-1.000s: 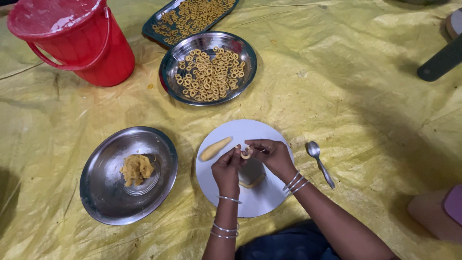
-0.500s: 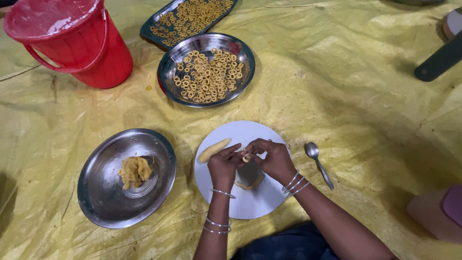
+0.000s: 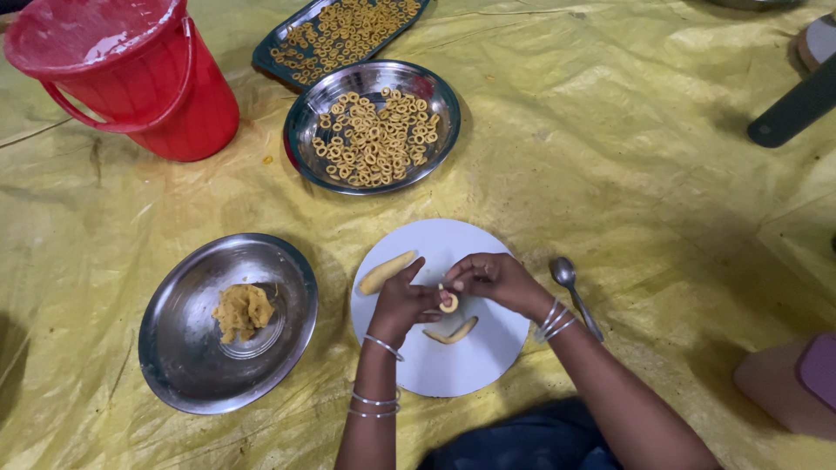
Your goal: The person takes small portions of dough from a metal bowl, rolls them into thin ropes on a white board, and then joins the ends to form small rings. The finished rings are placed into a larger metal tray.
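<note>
My left hand [image 3: 401, 303] and my right hand [image 3: 495, 278] meet over a round white board [image 3: 453, 365], pinching a small dough ring [image 3: 448, 303] between their fingertips. A short dough roll [image 3: 452, 332] lies on the board just below the ring. A thicker dough roll [image 3: 385, 272] lies at the board's upper left, by my left thumb. Both wrists wear metal bangles.
A steel plate [image 3: 187, 365] with a lump of dough [image 3: 242, 310] sits at left. A steel bowl [image 3: 300, 130] and a dark tray [image 3: 270, 61] hold several dough rings. A red bucket [image 3: 174, 104], a spoon [image 3: 570, 283] and yellow plastic sheeting [image 3: 627, 174] surround them.
My hands have lifted apart a little over the board; the dough between them is now a closed ring, and a short roll lies uncovered beneath it.
</note>
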